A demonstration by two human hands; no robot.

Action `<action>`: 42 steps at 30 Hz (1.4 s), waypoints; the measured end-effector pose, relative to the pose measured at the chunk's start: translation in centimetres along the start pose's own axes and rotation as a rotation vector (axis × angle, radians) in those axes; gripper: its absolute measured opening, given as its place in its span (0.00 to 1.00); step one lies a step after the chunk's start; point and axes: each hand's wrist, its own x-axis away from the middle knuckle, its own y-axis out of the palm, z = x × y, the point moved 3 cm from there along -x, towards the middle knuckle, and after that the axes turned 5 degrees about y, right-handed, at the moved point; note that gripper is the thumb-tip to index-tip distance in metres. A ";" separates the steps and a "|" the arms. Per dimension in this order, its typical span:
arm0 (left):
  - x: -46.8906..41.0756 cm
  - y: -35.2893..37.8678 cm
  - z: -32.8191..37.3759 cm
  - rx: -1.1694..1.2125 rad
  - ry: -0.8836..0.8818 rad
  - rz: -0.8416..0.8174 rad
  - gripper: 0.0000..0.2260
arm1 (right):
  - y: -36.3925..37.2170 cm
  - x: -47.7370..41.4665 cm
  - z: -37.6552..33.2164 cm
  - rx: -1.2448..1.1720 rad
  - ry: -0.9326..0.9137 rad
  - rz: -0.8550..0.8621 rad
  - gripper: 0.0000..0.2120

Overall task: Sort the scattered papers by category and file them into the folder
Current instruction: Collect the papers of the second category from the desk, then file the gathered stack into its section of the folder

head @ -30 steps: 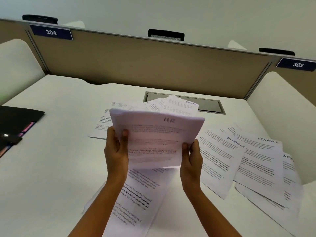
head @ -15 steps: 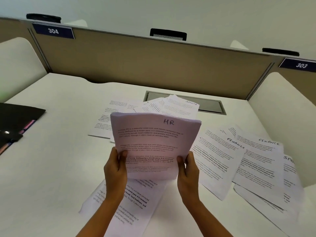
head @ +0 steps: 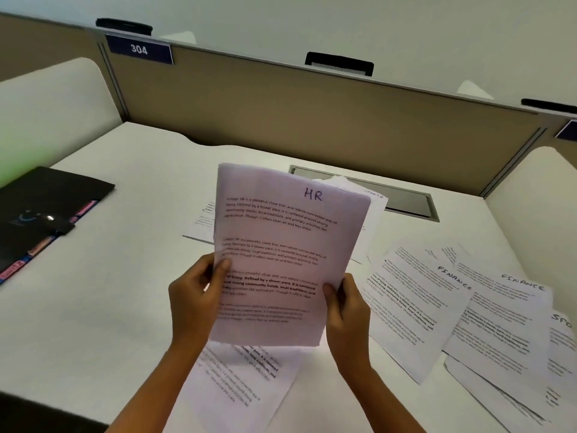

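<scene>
A stack of sheets marked HR (head: pixel 290 254) is held upright above the middle of the table (head: pixel 103 301). Its lower left edge is pinched by the left hand (head: pixel 193 304) and its lower right edge by the right hand (head: pixel 346 317), thumbs on the front. How many sheets it contains cannot be told. One category is judged gathered, but nothing filed: the black folder (head: pixel 46 207) lies closed at the left edge. Sheets marked FINANCE (head: pixel 415 307) are spread toward the right edge, a SPORTS sheet (head: pixel 376 198) lies near the far edge, and another sheet (head: pixel 243 382) lies at the near edge beneath the hands. Most sorting and all filing are judged to remain.
</scene>
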 end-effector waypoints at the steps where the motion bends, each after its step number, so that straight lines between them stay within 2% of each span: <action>1: -0.6 -0.6 0.2 0.011 0.001 0.017 0.08 | 0.4 0.0 -0.6 -0.012 -0.004 -0.021 0.09; 7: -4.0 -5.5 -1.4 0.034 -0.028 0.118 0.07 | 5.2 0.2 -3.3 -0.008 0.003 -0.224 0.07; 10: -6.1 -8.7 -3.9 0.034 -0.047 0.129 0.07 | 9.3 0.3 -4.9 -0.025 0.007 -0.250 0.05; 13: -8.2 -12.7 -6.8 0.001 -0.053 0.099 0.09 | 14.1 0.6 -5.7 -0.088 0.083 -0.222 0.05; 16: -10.1 -17.6 -10.6 0.012 -0.096 0.090 0.10 | 19.3 1.1 -5.8 -0.125 0.203 -0.277 0.07; 22: -13.8 -26.2 -17.9 -0.052 -0.164 0.197 0.11 | 27.0 1.9 -5.9 -0.194 0.367 -0.315 0.07; 26: -14.9 -30.0 -21.9 -0.321 -0.260 0.176 0.13 | 29.8 2.6 -6.0 -0.176 0.422 -0.289 0.07; 30: -15.6 -30.9 -25.4 -0.713 -0.310 -0.057 0.31 | 30.7 2.2 -6.0 -0.156 0.447 -0.288 0.08; 33: -15.5 -30.7 -26.5 -0.962 -0.310 -0.180 0.35 | 30.7 1.8 -5.8 -0.167 0.486 -0.288 0.08; 35: -15.3 -30.4 -26.6 -1.027 -0.307 -0.203 0.32 | 30.5 1.3 -5.7 -0.170 0.504 -0.287 0.09; 39: -15.3 -30.2 -27.1 -0.994 -0.318 -0.218 0.21 | 30.3 0.6 -5.8 -0.190 0.517 -0.313 0.09; 42: -15.4 -30.2 -26.5 -0.925 -0.163 -0.235 0.12 | 30.5 0.0 -5.9 -0.210 0.508 -0.340 0.08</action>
